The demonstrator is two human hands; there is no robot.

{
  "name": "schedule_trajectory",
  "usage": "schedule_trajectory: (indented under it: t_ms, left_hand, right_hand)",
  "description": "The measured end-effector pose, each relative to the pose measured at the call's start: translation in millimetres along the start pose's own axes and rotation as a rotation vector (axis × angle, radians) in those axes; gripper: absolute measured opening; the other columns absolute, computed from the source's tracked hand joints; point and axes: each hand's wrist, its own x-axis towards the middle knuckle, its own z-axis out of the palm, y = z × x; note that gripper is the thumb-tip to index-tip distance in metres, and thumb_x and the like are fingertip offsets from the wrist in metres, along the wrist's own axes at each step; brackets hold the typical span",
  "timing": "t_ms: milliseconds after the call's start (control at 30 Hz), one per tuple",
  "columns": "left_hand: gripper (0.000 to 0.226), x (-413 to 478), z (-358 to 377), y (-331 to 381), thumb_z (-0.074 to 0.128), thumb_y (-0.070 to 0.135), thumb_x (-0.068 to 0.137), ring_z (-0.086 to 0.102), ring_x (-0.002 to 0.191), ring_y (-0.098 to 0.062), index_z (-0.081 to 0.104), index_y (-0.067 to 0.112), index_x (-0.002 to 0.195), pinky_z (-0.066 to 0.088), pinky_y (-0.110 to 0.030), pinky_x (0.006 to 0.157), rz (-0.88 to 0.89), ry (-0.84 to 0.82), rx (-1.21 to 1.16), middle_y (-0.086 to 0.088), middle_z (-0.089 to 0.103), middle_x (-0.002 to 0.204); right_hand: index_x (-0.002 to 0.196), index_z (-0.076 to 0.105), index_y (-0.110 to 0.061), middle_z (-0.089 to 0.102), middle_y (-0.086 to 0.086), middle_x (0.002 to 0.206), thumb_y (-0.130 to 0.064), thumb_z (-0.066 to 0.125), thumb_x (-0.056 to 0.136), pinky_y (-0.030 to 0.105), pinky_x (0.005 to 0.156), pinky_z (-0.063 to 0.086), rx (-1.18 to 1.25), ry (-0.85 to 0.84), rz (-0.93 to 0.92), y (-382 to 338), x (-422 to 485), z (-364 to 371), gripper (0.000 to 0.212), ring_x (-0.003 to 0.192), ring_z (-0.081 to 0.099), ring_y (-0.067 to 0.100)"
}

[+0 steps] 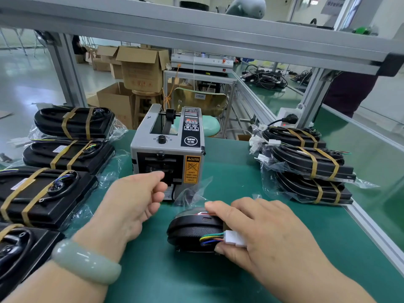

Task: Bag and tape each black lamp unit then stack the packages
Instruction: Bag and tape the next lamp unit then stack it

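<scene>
Black lamp unit (194,234), partly in a clear plastic bag (192,191), stands on edge near the front middle of the table (196,281). Its rounded end points left. The long axis appears to run left to right, though most of its length is hidden under the right hand (269,235). Coloured wires leave the near face and end in a white connector (235,238). The right hand grips the unit from above and from the right, fingers over the top edge and thumb below the connector.

The left hand (133,206), with a pale green bangle (85,261) at the wrist, is left of the unit and apart from it. Its curled fingers reach the outlet of the grey tape dispenser (168,147); whether they pinch tape cannot be told.

Bagged units bound with tan tape lie in a row along the left (72,123) and in a stack on the right (306,162). The table has a green mat and an aluminium frame (196,33). Beyond it are cardboard boxes (140,66) on a glossy workshop floor.
</scene>
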Motion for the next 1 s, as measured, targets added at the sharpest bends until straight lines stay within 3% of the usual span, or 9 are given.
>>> schedule_trajectory:
  t_ms: [200, 1000]
  left_hand:
    - [0.015, 5, 5, 12, 0.06, 0.017, 0.092, 0.049, 0.032, 0.001, 0.062, 0.013, 0.077, 0.038, -0.011, 0.033, -0.082, -0.017, -0.134, 0.007, 0.061, 0.045]
    - [0.014, 11, 15, 15, 0.059, 0.013, 0.091, 0.053, 0.031, 0.0, 0.058, 0.009, 0.077, 0.038, -0.01, 0.032, -0.087, 0.071, -0.137, 0.005, 0.058, 0.039]
  right_hand:
    - [0.116, 0.066, -0.034, 0.062, -0.008, 0.078, -0.057, 0.038, 0.076, 0.027, 0.058, 0.049, -0.013, 0.007, 0.011, 0, -1, 2, 0.053, 0.06, 0.059, 0.017]
    - [0.117, 0.064, -0.035, 0.061, -0.009, 0.078, -0.056, 0.039, 0.076, 0.029, 0.058, 0.048, -0.014, 0.002, 0.029, -1, -3, 1, 0.052, 0.063, 0.059, 0.017]
